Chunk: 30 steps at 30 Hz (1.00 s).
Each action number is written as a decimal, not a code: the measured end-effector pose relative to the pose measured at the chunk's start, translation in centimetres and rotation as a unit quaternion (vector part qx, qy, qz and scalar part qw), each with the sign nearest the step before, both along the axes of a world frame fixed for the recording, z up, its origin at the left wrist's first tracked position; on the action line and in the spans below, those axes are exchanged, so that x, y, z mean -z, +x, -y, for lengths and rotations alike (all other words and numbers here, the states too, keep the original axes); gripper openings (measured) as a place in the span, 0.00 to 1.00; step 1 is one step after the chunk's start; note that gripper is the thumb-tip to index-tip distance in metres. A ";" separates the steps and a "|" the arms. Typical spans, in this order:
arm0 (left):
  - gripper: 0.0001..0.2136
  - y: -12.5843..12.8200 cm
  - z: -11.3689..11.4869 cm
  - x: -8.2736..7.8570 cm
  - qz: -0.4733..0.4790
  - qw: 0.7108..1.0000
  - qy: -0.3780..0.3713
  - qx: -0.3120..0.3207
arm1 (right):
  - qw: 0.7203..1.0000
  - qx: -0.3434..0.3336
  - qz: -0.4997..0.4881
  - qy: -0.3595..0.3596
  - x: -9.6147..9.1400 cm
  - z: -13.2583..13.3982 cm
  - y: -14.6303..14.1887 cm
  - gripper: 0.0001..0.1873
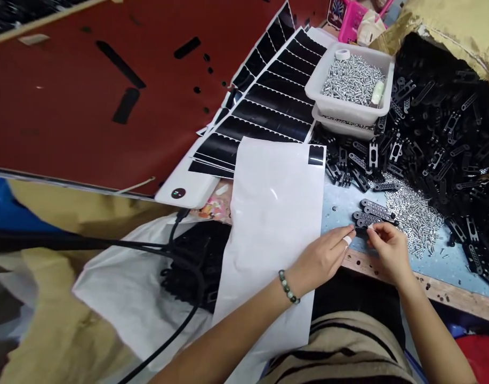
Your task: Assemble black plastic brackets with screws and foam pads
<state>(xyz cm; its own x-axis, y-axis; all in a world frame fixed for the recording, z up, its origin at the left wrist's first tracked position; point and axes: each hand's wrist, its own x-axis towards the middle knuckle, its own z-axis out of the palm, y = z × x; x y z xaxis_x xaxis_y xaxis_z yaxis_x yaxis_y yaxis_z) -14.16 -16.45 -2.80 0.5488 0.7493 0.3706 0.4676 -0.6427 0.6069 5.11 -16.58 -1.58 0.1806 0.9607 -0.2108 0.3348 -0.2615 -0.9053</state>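
My left hand [323,258], with a white wrap on one finger and a beaded bracelet at the wrist, is closed with its fingertips on a small black plastic part [361,231]. From the other side, the pinched fingers of my right hand [389,250] meet the same part; a bit of white shows at their tips. Fingers hide most of this part. Just beyond them, several black perforated plastic links [374,210] lie side by side on the light blue work surface [342,194]. A pile of small silver rivets [414,216] spreads beyond my right hand.
A large heap of black plastic parts [440,133] covers the right side. Stacked white tubs [314,88] hold silver rivets. A white backing sheet [278,208] drapes over the edge near my left arm. Black sticker sheets [268,104], a white power bank [196,184] and cables [188,261] lie leftward.
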 end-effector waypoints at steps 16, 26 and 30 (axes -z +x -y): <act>0.18 1.2 0.1 -0.7 -0.061 0.998 -0.016 -0.007 | 0.955 -0.076 0.285 0.019 -1.6 -0.4 0.0 0.09; 0.34 -7.2 -4.5 -2.1 -0.112 0.925 0.037 -0.360 | 0.923 -0.171 0.285 0.193 -3.2 -4.1 -3.2 0.13; 0.44 -10.4 -4.9 0.0 -0.228 0.864 -0.023 -0.448 | 0.870 -0.269 0.303 0.283 -3.2 -10.3 -8.6 0.16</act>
<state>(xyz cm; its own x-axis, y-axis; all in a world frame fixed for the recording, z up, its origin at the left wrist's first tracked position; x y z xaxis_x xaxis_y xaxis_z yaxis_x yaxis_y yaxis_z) -24.55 -11.60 -2.78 -0.1783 0.9573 0.2277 0.9621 0.1212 0.2441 -3.51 -6.24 1.60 -0.4131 0.8599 0.2998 0.7315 0.5094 -0.4533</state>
